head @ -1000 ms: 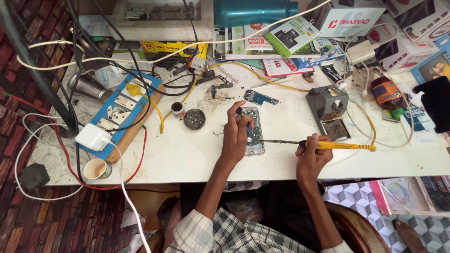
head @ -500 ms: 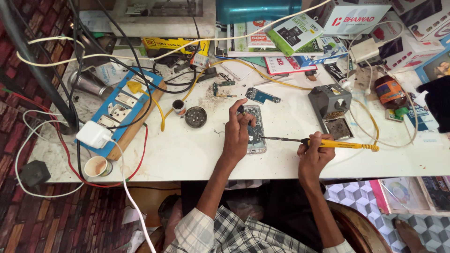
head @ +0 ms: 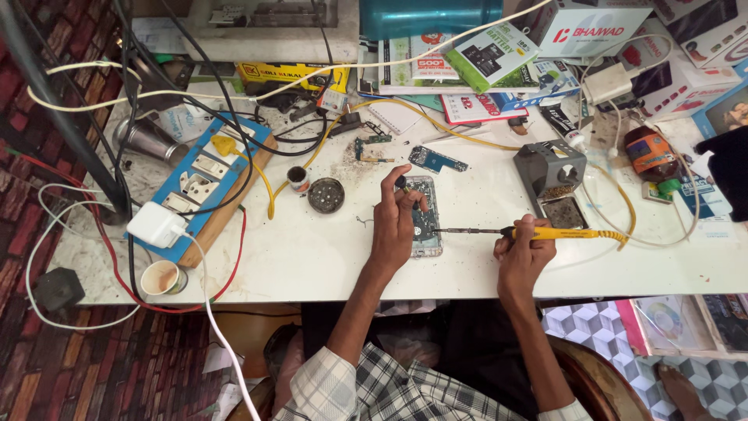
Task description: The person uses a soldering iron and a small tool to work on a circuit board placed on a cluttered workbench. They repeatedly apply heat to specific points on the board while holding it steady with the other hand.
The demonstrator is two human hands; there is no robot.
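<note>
Right now the left hand [head: 397,222] pins the opened phone [head: 425,216] near the table's front edge, while the right hand [head: 520,253] grips the soldering iron [head: 545,232], tip at the board. A slip could burn fingers or bridge contacts.

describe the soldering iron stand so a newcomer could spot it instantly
On the white worktable, look right of the opened phone under the left hand, just above the yellow-handled soldering iron in the right hand. The grey metal soldering stand sits there, the only boxy holder with a dark square tray in front.
</note>
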